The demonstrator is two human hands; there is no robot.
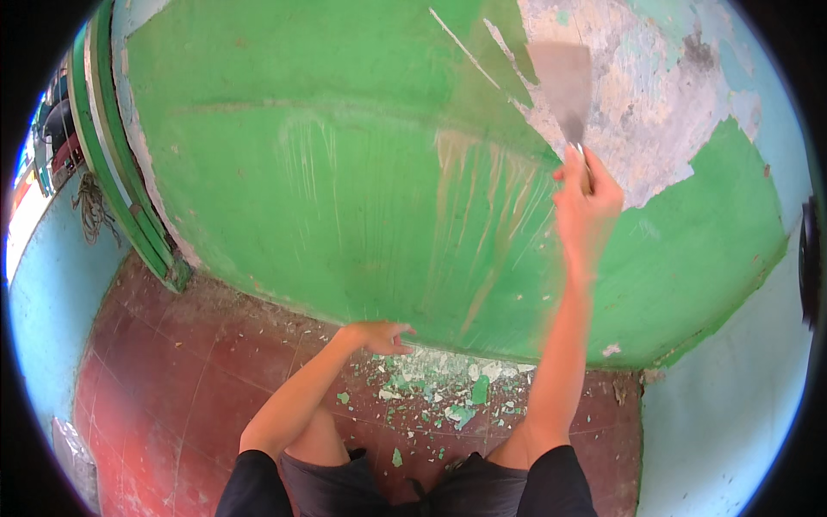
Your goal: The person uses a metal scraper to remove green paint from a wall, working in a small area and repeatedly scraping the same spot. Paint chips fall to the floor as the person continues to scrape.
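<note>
My right hand [586, 197] grips the handle of a broad metal scraper [563, 81], its blade pointing up over the left edge of a bare, pale patch [646, 129] in the wall. Around this patch lies green paint [387, 213], with two narrow scraped lines left of the blade and pale drip streaks lower down. The right hand and blade are slightly blurred. My left hand [381, 337] holds nothing; its fingers are apart, close to the foot of the green wall above the paint chips.
Green and white paint chips [452, 394] litter the red tiled floor [226, 381] between my knees and the wall. A green door frame [123, 168] stands at the left, with a bundle of cord [94, 207] beside it. A light blue wall [723, 388] adjoins on the right.
</note>
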